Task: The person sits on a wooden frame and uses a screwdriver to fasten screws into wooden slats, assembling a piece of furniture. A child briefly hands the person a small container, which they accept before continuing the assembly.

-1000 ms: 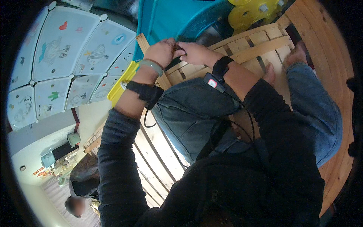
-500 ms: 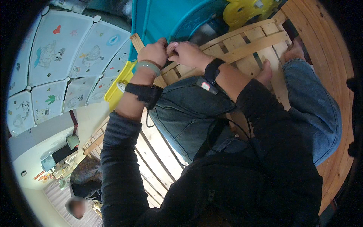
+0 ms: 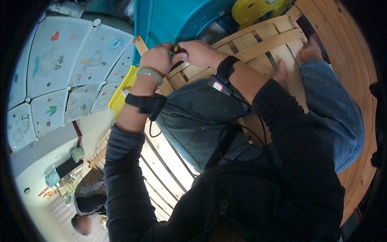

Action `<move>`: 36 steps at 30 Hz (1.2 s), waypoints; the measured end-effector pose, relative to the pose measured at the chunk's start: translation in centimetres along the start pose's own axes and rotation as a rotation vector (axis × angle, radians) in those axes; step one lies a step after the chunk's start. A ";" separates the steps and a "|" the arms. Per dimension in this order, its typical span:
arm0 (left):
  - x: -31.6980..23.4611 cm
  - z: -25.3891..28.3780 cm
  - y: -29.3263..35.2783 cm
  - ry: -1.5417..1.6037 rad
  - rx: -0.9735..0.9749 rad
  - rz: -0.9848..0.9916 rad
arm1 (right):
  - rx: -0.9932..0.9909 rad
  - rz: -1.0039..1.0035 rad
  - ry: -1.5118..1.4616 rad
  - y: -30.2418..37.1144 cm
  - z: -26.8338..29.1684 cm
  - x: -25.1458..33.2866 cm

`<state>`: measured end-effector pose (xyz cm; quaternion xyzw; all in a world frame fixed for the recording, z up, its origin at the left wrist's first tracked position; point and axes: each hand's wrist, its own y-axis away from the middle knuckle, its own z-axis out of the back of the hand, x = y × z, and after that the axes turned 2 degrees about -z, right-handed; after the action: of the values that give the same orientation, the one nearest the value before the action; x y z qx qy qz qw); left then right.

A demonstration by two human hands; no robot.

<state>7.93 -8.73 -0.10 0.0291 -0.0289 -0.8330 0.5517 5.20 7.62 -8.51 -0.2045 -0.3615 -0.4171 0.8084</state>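
1. The left hand is closed into a loose fist at the upper end of a wooden slat, at the top of the picture. Its fingers curl around a small dark and yellow object.
2. The right hand comes from the other side, and its fingertips are pressed together on the same small object, so both hands pinch it between them. The two hands touch each other there.
3. The small object lies exactly in the gap where the two hands meet, just above the slatted wooden frame. Most of it is hidden by the fingers, so I cannot tell what kind of thing it is.
4. The left wrist carries a pale green bangle and, lower on the forearm, a black strap. The right wrist carries a black band.
5. The person sits on the wooden frame in blue jeans, with bare feet resting on the slats.
6. A teal plastic panel stands behind the hands, and a yellow plastic piece lies to the left of the left forearm.
7. White panels with drawings fill the left side.
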 end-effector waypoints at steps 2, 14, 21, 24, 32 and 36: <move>0.0 0.3 0.0 0.200 -0.170 -0.157 | 0.026 -0.005 0.024 -0.4 0.2 -0.1; -0.3 0.5 -0.4 0.247 -0.297 -0.202 | -0.072 -0.017 -0.140 0.3 0.7 0.3; -0.4 0.3 -0.7 -0.040 0.165 0.196 | -0.026 -0.049 -0.144 0.8 0.3 1.1; 0.0 0.1 0.1 0.102 -0.087 -0.002 | -0.084 -0.002 -0.095 0.7 0.6 1.1; 0.2 -0.6 0.4 0.064 0.052 0.050 | -0.145 0.039 -0.047 0.6 0.1 1.4; 1.0 -2.4 -0.3 0.156 0.362 0.099 | -0.244 -0.018 -0.233 0.9 1.1 0.4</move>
<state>7.42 -9.58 -2.52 0.1907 -0.1367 -0.7814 0.5783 5.67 8.62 -7.54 -0.3449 -0.4011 -0.4386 0.7265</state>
